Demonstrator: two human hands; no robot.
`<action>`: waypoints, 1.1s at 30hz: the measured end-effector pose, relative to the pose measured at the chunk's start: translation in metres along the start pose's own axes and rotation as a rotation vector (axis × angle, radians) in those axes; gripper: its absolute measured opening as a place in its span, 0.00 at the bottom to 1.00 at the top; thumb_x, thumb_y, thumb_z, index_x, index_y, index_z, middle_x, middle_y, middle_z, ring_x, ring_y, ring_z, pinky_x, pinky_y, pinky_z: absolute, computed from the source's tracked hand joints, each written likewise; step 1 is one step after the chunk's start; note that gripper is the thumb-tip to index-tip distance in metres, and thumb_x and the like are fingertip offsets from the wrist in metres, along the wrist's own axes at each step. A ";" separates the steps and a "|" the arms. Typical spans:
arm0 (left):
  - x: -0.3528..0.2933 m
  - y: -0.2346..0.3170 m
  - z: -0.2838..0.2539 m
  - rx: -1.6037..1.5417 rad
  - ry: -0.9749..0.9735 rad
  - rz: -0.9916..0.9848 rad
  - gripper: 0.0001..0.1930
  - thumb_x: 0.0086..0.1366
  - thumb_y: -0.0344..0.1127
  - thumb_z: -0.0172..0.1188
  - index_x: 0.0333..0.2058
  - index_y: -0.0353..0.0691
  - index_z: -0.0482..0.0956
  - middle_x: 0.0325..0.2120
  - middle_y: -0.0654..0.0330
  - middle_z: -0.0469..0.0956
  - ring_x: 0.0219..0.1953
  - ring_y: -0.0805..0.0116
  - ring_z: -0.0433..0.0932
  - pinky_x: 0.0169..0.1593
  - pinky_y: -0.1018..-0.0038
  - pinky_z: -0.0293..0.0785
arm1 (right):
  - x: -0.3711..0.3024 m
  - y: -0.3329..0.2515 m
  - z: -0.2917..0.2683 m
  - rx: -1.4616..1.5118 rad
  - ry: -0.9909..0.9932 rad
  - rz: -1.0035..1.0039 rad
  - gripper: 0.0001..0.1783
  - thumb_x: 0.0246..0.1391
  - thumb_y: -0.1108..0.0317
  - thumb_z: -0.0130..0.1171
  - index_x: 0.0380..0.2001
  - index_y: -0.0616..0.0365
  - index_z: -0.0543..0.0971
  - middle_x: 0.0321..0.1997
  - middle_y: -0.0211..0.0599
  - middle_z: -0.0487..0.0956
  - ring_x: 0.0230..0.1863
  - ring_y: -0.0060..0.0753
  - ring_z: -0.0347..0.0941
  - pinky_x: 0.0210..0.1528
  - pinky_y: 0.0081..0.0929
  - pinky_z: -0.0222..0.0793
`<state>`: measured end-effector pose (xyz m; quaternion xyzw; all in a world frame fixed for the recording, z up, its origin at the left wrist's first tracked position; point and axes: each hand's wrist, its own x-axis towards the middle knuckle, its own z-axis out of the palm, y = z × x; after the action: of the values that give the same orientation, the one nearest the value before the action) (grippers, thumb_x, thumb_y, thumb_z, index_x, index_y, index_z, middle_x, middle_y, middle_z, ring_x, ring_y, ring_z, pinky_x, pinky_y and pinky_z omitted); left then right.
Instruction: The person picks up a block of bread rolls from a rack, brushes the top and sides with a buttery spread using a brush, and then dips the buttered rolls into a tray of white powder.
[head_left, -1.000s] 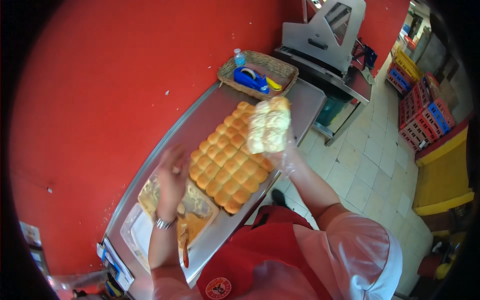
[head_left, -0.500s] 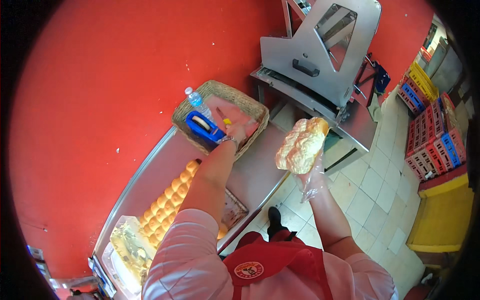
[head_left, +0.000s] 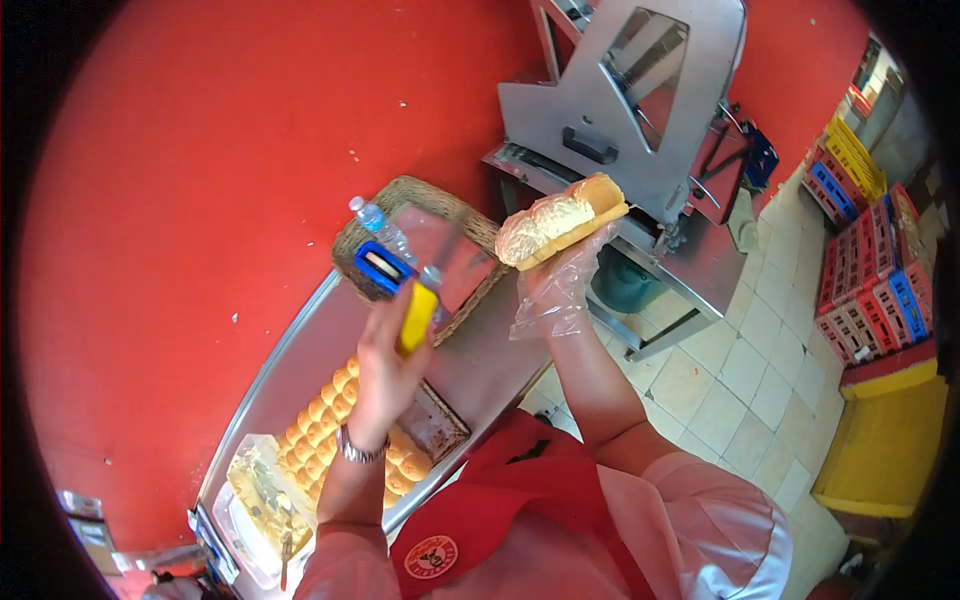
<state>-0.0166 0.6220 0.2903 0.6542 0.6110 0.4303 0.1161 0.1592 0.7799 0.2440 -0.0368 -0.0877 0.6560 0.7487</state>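
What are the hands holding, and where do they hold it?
Left hand: a yellow-handled knife, held by its handle. Right hand: a chunky golden bread piece with pale topping, held from underneath.

Near the middle of the frame, the blade of the yellow-handled knife [head_left: 418, 318] is a grey blur, and the left hand [head_left: 383, 358] and that handle hide part of the blue tape dispenser [head_left: 380, 265], while the left forearm covers part of the buns [head_left: 318, 420] below. Right of centre, the bread [head_left: 555, 222] hides the fingertips of the gloved right hand [head_left: 560, 285]. The steel machine [head_left: 550, 120] is cut off by the top edge, and the small objects at the far lower left are too small to tell.
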 end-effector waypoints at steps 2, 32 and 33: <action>-0.023 0.033 -0.030 0.215 -0.019 0.261 0.31 0.54 0.22 0.65 0.58 0.33 0.69 0.32 0.51 0.76 0.28 0.62 0.77 0.33 0.71 0.75 | -0.013 0.014 0.023 0.007 -0.018 -0.007 0.37 0.56 0.28 0.40 0.51 0.48 0.69 0.40 0.33 0.76 0.41 0.34 0.74 0.45 0.38 0.74; -0.184 0.090 -0.123 0.614 0.158 0.187 0.25 0.54 0.26 0.65 0.53 0.51 0.79 0.30 0.57 0.70 0.25 0.62 0.72 0.29 0.69 0.72 | -0.220 0.028 0.142 -0.150 -0.066 0.070 0.40 0.58 0.31 0.42 0.62 0.48 0.61 0.60 0.38 0.68 0.63 0.38 0.63 0.65 0.45 0.57; -0.185 0.090 -0.122 0.633 0.155 0.197 0.25 0.54 0.26 0.65 0.52 0.53 0.79 0.30 0.57 0.70 0.25 0.62 0.72 0.28 0.68 0.72 | -0.223 0.024 0.144 -0.160 -0.058 0.103 0.40 0.58 0.30 0.41 0.62 0.47 0.61 0.60 0.37 0.67 0.63 0.38 0.62 0.65 0.46 0.57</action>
<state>-0.0184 0.3898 0.3470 0.6788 0.6553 0.2771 -0.1816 0.0820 0.5540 0.3629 -0.0819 -0.1593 0.6853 0.7059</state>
